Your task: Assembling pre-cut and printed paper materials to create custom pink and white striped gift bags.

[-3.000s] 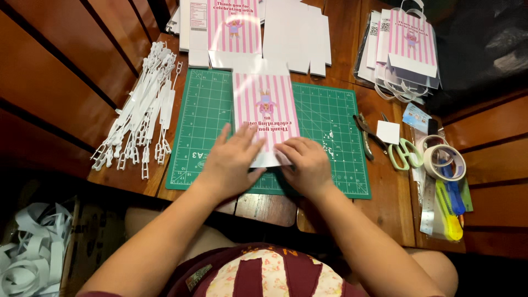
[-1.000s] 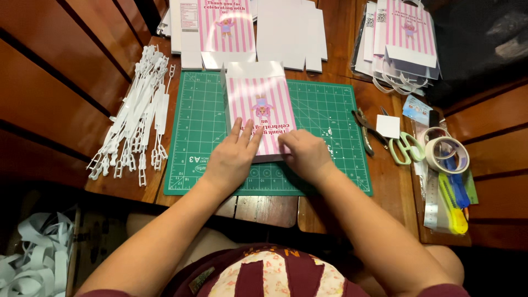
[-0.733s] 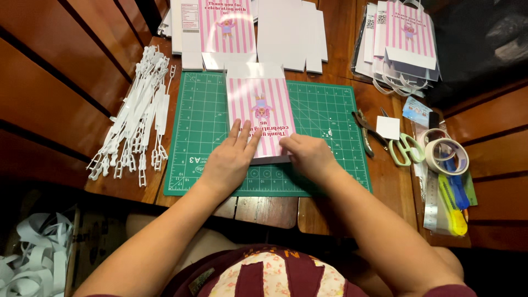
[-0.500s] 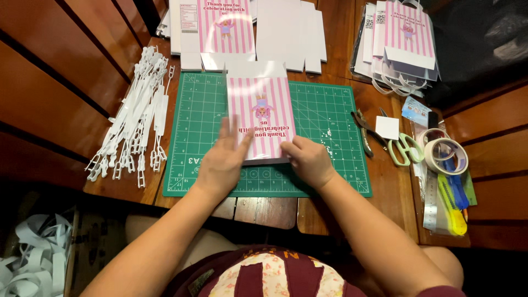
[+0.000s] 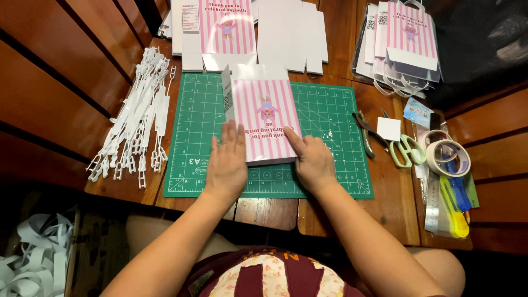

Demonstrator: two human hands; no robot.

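A pink-and-white striped paper bag (image 5: 263, 113) with a small figure printed on it lies flat on a green cutting mat (image 5: 324, 115). My left hand (image 5: 228, 162) rests flat on the bag's near left corner, fingers together and pointing away from me. My right hand (image 5: 312, 160) presses on the near right corner, index finger stretched along the bag's lower edge. Neither hand grips anything. The bag's far end stands slightly raised, showing a white side fold.
Several white plastic handle strips (image 5: 137, 118) lie left of the mat. Flat unfolded striped sheets (image 5: 228, 27) sit beyond it, finished bags (image 5: 404, 41) at the far right. Scissors (image 5: 404, 149), pliers (image 5: 364, 132), tape rolls (image 5: 446, 157) and a ruler (image 5: 432, 206) lie at the right.
The bag has stayed on the mat while both hands slid along its near edge, pressing it flat. The left hand shifted slightly left; the view moved a little.
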